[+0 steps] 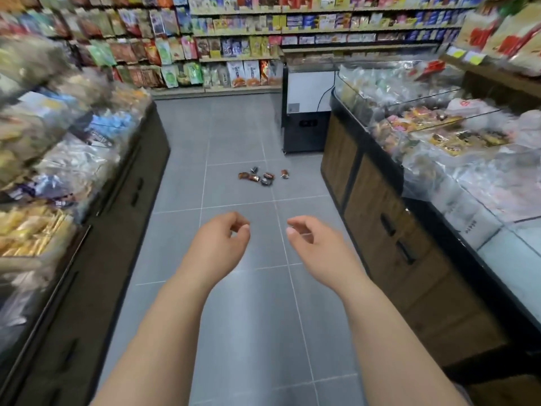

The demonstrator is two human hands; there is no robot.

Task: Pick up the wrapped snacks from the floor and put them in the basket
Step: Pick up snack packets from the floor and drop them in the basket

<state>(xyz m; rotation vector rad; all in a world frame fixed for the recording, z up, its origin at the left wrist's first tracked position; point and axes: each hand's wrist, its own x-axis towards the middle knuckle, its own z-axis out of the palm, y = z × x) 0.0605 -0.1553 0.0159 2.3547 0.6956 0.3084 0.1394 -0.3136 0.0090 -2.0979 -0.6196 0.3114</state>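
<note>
Several small wrapped snacks (pixel 261 176), red-brown and dark, lie in a loose cluster on the grey tiled floor (pixel 234 142) in the middle of a shop aisle. Both my arms reach forward over the floor, well short of the cluster. My left hand (pixel 224 238) hangs with loosely curled fingers and holds nothing. My right hand (pixel 311 238) is the same, fingers loosely curled and empty. No basket is in view.
A dark display counter (pixel 128 183) heaped with bagged snacks lines the left side. A wood-fronted counter (pixel 377 206) with clear bins of wrapped goods lines the right. A black and white freezer cabinet (pixel 307 109) stands behind the snacks. Shelves of packets (pixel 234 39) fill the back wall.
</note>
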